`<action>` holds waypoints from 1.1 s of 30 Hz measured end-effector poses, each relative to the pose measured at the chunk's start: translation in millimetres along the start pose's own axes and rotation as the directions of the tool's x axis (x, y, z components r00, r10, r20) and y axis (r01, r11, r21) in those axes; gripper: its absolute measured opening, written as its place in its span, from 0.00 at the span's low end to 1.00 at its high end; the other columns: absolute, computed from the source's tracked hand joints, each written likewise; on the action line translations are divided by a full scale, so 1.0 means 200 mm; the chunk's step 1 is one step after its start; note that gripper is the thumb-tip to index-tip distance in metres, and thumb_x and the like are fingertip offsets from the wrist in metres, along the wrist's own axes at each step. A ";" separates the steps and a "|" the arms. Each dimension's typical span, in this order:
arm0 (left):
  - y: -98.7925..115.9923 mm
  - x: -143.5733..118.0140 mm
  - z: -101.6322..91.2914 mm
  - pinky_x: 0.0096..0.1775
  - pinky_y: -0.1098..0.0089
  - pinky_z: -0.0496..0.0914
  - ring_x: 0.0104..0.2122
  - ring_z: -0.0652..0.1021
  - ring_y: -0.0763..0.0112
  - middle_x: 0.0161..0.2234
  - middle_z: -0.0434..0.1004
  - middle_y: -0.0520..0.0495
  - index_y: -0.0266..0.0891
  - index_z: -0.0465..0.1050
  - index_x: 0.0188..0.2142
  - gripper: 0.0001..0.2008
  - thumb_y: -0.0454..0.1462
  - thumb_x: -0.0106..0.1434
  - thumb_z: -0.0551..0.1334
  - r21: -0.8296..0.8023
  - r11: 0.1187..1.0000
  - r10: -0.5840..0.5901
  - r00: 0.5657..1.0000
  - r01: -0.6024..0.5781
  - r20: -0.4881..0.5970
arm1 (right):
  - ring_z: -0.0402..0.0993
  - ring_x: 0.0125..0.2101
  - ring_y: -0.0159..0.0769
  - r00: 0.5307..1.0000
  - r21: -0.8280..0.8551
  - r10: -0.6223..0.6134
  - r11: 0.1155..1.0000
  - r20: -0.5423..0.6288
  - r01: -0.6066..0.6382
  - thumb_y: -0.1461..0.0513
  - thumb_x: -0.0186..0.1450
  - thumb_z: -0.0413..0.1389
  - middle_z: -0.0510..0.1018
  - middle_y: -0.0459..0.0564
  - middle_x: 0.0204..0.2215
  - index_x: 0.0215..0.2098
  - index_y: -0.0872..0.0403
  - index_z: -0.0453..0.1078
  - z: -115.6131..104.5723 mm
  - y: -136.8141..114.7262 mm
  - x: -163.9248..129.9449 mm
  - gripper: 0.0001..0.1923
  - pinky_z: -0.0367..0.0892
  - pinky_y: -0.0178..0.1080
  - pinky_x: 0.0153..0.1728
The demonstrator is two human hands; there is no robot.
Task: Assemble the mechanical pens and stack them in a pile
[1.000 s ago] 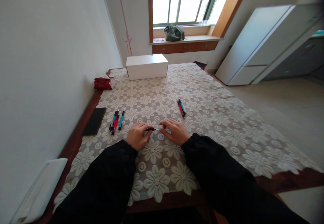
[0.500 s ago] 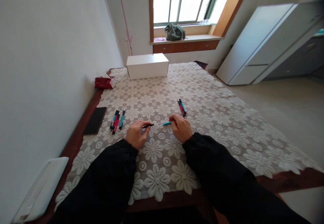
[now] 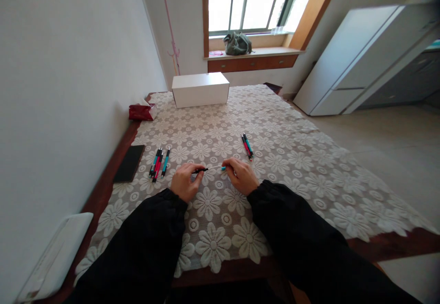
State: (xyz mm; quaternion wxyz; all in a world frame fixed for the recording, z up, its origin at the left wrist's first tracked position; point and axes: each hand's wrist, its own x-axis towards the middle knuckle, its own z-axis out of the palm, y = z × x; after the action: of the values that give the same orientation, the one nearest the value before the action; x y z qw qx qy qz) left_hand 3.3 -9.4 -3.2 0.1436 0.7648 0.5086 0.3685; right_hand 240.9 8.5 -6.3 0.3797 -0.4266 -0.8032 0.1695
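My left hand point(image 3: 185, 181) pinches the black part of a pen point(image 3: 201, 170). From its tip a thin pale refill point(image 3: 215, 167) runs across to the fingers of my right hand point(image 3: 241, 175). Closed as well, my right hand has a teal pen barrel point(image 3: 223, 168) under its fingertips, mostly hidden by them. Whether those fingers also grip the refill's end, I cannot tell. Left of my hands lie several pens point(image 3: 157, 164) with teal or red barrels and black ends. Beyond my right hand is a small group of similar pens point(image 3: 247, 146), side by side.
A dark flat notebook-like item point(image 3: 129, 163) lies at the table's left edge, with a red tissue pack point(image 3: 141, 112) behind it. A white box point(image 3: 200, 91) stands at the far end. Lace tablecloth point(image 3: 213, 246) covers the table; a white device point(image 3: 57, 258) is at lower left.
My right hand has shifted slightly left along the refill, and its fingers now cover more of the teal barrel. My left hand has stayed nearly still.
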 end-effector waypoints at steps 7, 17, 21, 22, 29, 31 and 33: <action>0.00 0.00 0.00 0.47 0.59 0.72 0.43 0.79 0.59 0.41 0.81 0.48 0.43 0.78 0.42 0.06 0.33 0.66 0.64 0.061 0.997 -0.044 0.999 0.042 0.031 | 0.72 0.42 0.44 0.999 -0.175 0.026 0.984 -0.023 -0.029 0.70 0.64 0.52 0.77 0.51 0.37 0.39 0.51 0.71 -0.01 0.02 0.01 0.11 0.66 0.45 0.46; 0.01 0.00 -0.01 0.48 0.58 0.71 0.45 0.77 0.59 0.41 0.82 0.48 0.43 0.78 0.42 0.06 0.34 0.66 0.63 0.117 0.992 -0.064 0.994 0.054 0.084 | 0.68 0.52 0.45 0.997 -0.291 0.047 0.956 0.062 -0.027 0.67 0.67 0.56 0.77 0.49 0.48 0.40 0.49 0.74 0.01 0.05 -0.01 0.08 0.58 0.51 0.56; 0.01 0.00 -0.01 0.48 0.57 0.72 0.45 0.78 0.58 0.41 0.82 0.48 0.43 0.78 0.41 0.06 0.34 0.66 0.63 0.125 0.991 -0.047 0.995 0.037 0.085 | 0.69 0.50 0.45 0.997 -0.251 0.029 0.968 0.069 -0.010 0.66 0.68 0.55 0.77 0.50 0.47 0.42 0.49 0.72 0.01 0.05 0.00 0.07 0.60 0.51 0.55; 0.01 0.00 -0.01 0.47 0.57 0.72 0.45 0.78 0.58 0.40 0.82 0.48 0.44 0.78 0.41 0.06 0.34 0.66 0.64 0.125 0.992 -0.043 0.996 0.032 0.082 | 0.70 0.50 0.45 0.997 -0.244 0.026 0.970 0.072 -0.007 0.66 0.68 0.55 0.77 0.50 0.46 0.42 0.49 0.72 0.01 0.05 0.00 0.07 0.60 0.51 0.55; 0.01 0.00 -0.01 0.48 0.58 0.72 0.44 0.78 0.59 0.40 0.82 0.48 0.44 0.78 0.41 0.06 0.34 0.66 0.64 0.108 0.994 -0.022 0.994 0.011 0.103 | 0.71 0.48 0.44 0.994 -0.226 -0.004 0.974 0.111 0.029 0.67 0.68 0.55 0.78 0.50 0.45 0.42 0.50 0.71 0.00 0.04 0.00 0.07 0.59 0.50 0.56; 0.00 0.00 0.00 0.48 0.58 0.72 0.44 0.78 0.59 0.40 0.82 0.49 0.44 0.78 0.42 0.06 0.34 0.66 0.64 0.101 0.995 -0.013 0.994 0.001 0.113 | 0.71 0.48 0.44 0.993 -0.217 -0.020 0.975 0.120 0.046 0.67 0.68 0.55 0.78 0.50 0.44 0.42 0.50 0.72 0.00 0.04 0.01 0.07 0.60 0.49 0.55; 0.00 0.00 0.00 0.48 0.58 0.72 0.44 0.78 0.59 0.41 0.82 0.49 0.44 0.78 0.42 0.06 0.35 0.66 0.64 0.094 0.996 -0.006 0.992 -0.005 0.122 | 0.71 0.48 0.44 0.991 -0.208 -0.032 0.976 0.132 0.060 0.67 0.69 0.55 0.78 0.50 0.44 0.42 0.50 0.72 0.00 0.04 0.01 0.07 0.60 0.48 0.54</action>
State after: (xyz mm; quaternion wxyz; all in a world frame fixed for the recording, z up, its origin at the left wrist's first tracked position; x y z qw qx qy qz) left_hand 2.6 -9.4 -3.8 0.1384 0.7918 0.5158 0.2964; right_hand 243.6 14.1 -10.3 0.2836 -0.4340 -0.8491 0.1014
